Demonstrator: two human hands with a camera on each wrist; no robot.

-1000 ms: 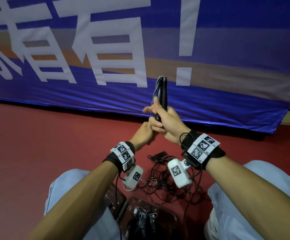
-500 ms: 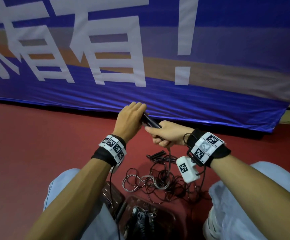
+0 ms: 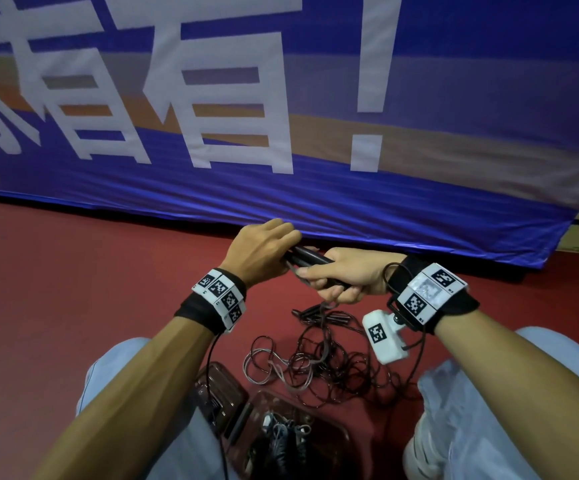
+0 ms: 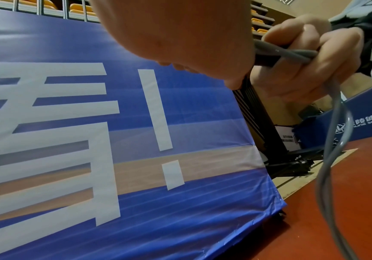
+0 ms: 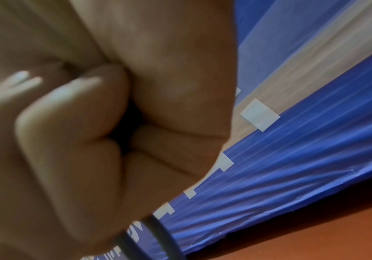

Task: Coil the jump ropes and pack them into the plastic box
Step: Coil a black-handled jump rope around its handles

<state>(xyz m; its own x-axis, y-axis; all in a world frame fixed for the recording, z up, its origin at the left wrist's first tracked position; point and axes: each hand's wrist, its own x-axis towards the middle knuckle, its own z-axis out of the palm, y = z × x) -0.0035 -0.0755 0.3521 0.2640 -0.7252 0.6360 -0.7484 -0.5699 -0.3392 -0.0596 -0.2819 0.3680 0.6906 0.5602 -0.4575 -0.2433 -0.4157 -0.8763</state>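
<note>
Jump-rope handles (image 3: 310, 259) gripped by both hands' fingers (image 3: 319, 271); tangled ropes (image 3: 329, 368) lie before the box (image 3: 341, 441).

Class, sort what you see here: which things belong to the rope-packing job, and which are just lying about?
Belongs to the job:
black handles, held by both hands
grey rope
tangled ropes on the floor
plastic box

Just there:
blue banner
red floor

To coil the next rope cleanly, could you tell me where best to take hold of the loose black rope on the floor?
Probably by its handles, which lie together at the far edge of the tangle. Come from above: they are rigid, lie flat and stand clear of the loops, so the cord should trail free.
</note>
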